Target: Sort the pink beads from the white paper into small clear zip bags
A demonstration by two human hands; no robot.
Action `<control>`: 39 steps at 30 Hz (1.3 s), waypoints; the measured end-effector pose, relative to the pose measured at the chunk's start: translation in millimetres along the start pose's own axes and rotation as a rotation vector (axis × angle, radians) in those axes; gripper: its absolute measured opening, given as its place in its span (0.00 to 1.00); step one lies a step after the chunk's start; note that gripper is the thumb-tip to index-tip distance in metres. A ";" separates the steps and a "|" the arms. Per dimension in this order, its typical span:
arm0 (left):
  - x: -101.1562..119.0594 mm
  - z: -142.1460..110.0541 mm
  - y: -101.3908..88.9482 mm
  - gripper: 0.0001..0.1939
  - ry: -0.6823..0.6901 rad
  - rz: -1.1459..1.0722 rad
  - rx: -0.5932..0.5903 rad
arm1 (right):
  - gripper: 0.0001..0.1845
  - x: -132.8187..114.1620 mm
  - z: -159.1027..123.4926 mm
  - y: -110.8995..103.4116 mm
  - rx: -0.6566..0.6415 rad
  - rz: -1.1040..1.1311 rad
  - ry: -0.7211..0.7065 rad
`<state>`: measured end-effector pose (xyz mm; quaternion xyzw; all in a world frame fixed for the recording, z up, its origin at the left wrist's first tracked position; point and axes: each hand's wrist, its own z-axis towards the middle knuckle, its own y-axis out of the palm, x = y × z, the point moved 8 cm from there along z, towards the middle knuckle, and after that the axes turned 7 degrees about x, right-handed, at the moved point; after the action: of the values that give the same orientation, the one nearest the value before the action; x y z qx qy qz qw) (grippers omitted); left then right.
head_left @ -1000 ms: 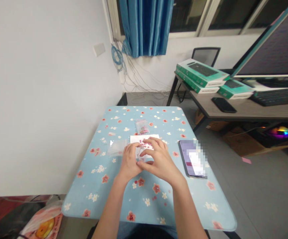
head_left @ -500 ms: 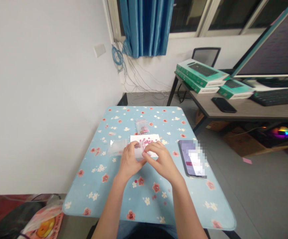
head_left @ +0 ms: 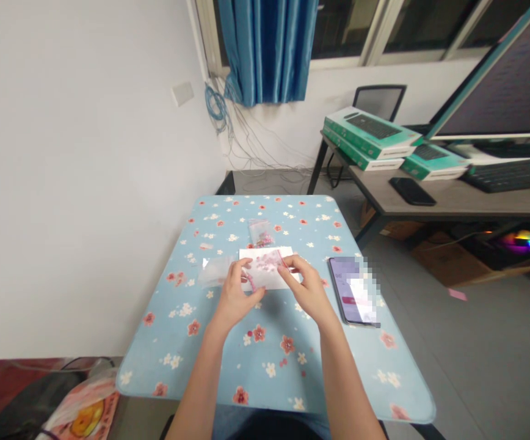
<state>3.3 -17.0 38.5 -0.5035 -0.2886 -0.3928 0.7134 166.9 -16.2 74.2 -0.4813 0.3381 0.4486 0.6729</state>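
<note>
My right hand [head_left: 305, 282] pinches the edge of a small clear zip bag [head_left: 272, 260] with a pink strip along its mouth. The bag is tilted over a white sheet [head_left: 276, 280]. Pink beads show through or under it; I cannot tell which. Over the sheet's left side, my left hand [head_left: 237, 293] curves with its thumb spread away from the fingers. A short line of pink beads [head_left: 251, 282] shows in that gap, and whether the fingers touch it is unclear. Beside this hand lies another clear plastic bag [head_left: 214, 271].
A clear zip bag of beads [head_left: 262, 234] lies beyond the sheet. On the right of the flowered table [head_left: 155, 354] is a phone [head_left: 350, 293]. A desk [head_left: 448, 205] with keyboard boxes [head_left: 370, 134] and a black phone [head_left: 412, 191] stands to the right.
My hands have moved apart. The right hand has drawn the zip bag's pink edge to the right, and the left thumb has opened away from the bag.
</note>
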 end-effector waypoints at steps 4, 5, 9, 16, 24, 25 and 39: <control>-0.6 0.7 1.6 0.29 -0.018 -0.030 -0.011 | 0.12 28.1 1.6 10.0 0.109 0.228 0.149; -0.4 0.9 1.5 0.29 -0.017 -0.026 -0.011 | 0.14 35.7 0.9 12.2 0.158 0.325 0.203; 3.5 1.8 0.8 0.28 0.020 0.012 -0.011 | 0.19 61.1 -5.1 25.5 0.298 0.629 0.429; 15.3 1.7 4.1 0.29 0.097 0.070 -0.064 | 0.15 89.8 -11.3 52.2 0.358 0.858 0.642; 32.5 3.2 1.4 0.32 0.136 0.031 -0.110 | 0.06 96.1 -17.1 82.7 0.317 1.235 0.834; 34.5 3.3 1.1 0.32 0.143 0.026 -0.119 | 0.06 95.1 -16.9 83.9 0.311 1.249 0.834; 43.7 3.2 -1.6 0.28 0.132 -0.004 -0.149 | 0.05 98.7 -22.1 91.8 0.407 1.378 0.926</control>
<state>24.8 -26.0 75.6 -0.5277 -0.2121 -0.4469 0.6906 117.4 2.6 -51.8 -0.1729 0.8703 0.4462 0.1170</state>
